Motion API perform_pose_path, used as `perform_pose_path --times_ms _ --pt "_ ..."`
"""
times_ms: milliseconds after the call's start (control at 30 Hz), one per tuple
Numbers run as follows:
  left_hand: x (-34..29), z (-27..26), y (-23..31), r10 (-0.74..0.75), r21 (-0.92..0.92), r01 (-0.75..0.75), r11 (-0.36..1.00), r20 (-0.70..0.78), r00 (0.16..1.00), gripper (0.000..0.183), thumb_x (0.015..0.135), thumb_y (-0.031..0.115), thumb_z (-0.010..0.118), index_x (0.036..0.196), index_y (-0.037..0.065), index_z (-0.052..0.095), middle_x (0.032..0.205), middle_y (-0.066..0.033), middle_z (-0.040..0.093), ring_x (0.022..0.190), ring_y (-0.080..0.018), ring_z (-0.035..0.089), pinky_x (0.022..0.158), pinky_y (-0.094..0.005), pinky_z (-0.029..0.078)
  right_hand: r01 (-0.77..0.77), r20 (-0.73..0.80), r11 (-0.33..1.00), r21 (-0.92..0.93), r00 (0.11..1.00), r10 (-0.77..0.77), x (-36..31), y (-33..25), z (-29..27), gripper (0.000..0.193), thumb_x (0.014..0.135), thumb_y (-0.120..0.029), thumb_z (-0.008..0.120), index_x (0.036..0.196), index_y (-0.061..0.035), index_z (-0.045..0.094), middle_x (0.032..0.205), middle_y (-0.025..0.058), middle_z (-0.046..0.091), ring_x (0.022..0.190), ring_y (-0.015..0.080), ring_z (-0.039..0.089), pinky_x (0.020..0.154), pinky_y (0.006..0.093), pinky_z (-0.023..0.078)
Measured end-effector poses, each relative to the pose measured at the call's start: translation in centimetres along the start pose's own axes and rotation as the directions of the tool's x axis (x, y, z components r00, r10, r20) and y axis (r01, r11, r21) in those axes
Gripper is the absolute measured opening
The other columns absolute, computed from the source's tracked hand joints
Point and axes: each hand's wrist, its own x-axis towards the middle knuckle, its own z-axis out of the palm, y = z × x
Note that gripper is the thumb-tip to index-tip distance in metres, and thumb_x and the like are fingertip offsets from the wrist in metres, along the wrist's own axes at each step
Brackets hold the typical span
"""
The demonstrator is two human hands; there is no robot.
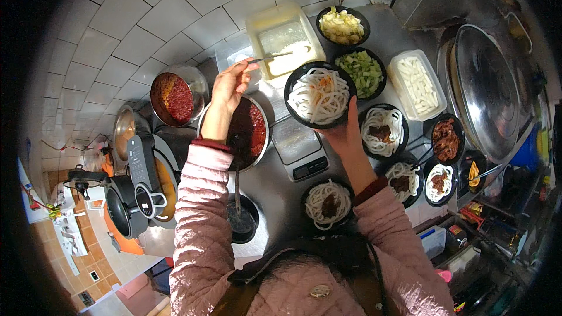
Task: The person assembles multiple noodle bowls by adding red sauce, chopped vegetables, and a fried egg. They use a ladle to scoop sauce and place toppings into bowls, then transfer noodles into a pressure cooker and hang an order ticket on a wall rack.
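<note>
Pinched in my left hand [230, 86] is the handle of a metal spoon [274, 57]. Its far end reaches over a pale plastic tub [255, 29] with white powder inside. My right hand [339, 134] grips a black bowl [288, 92] by its near right side and tilts it slightly. White noodles [319, 100] with an orange-red smear fill that bowl. Below it lies a kitchen scale [297, 143] with nothing visible on its plate. Left of the scale, partly behind my left forearm, stands a pot of dark red sauce [256, 134].
Several black bowls of noodles topped with brown sauce [381, 134] stand right and near. Chopped greens [358, 73], yellowish chopped vegetables [341, 26] and a tub of white sticks [418, 85] line the back. A large metal lid [489, 90] is far right; a grey cooker [143, 178] stands left.
</note>
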Motion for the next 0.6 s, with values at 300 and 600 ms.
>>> perform_pose_path --times_ms 300,600 --pt "-8.9 3.5 1.8 0.149 0.245 -0.17 0.954 0.103 0.983 0.028 0.099 0.018 0.057 0.121 0.001 0.064 0.097 -0.008 0.07 0.062 -0.0043 0.051 0.05 -0.0148 0.034 -0.034 0.008 0.999 -0.009 0.999 0.034 1.1 0.7 1.7 0.083 0.087 -0.065 0.057 0.148 -0.0148 0.033 0.149 0.0112 0.039 0.136 0.0308 0.039 0.108 0.0538 0.038" --pt "-12.1 1.7 1.3 0.423 0.479 -0.436 0.762 0.143 0.895 0.026 0.1 0.016 0.057 0.12 0.004 0.066 0.099 -0.0019 0.071 0.073 -0.003 0.051 0.065 -0.0169 0.042 -0.041 -0.01 0.999 -0.03 0.999 0.041 0.8 0.9 1.9 0.082 0.088 -0.067 0.055 0.148 -0.0146 0.034 0.147 0.0108 0.042 0.135 0.0308 0.042 0.106 0.0531 0.041"
